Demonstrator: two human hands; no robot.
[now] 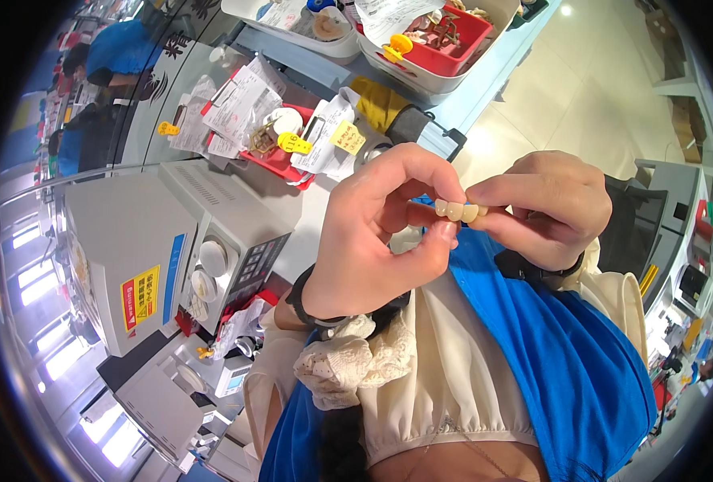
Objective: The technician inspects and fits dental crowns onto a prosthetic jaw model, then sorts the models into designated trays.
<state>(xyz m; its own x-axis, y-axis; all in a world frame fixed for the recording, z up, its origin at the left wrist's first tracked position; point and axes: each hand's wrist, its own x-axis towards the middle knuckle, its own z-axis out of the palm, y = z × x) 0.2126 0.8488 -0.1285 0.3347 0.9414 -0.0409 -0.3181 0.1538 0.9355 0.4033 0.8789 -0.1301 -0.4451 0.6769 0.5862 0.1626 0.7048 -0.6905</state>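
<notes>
Head view showed the left grip [368, 233] and right grip [556, 201] pinching the tooth-shaped piece [454, 211] between them, where light pressure seemed wisest

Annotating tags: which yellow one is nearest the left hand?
The yellow tag beside the sticky note, overlapping a red tray. The others appear farther from the left hand, including one against a white bin and one left of the papers.

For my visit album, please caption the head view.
Left hand and right hand hold a short row of false teeth, a red tray beyond.
</notes>
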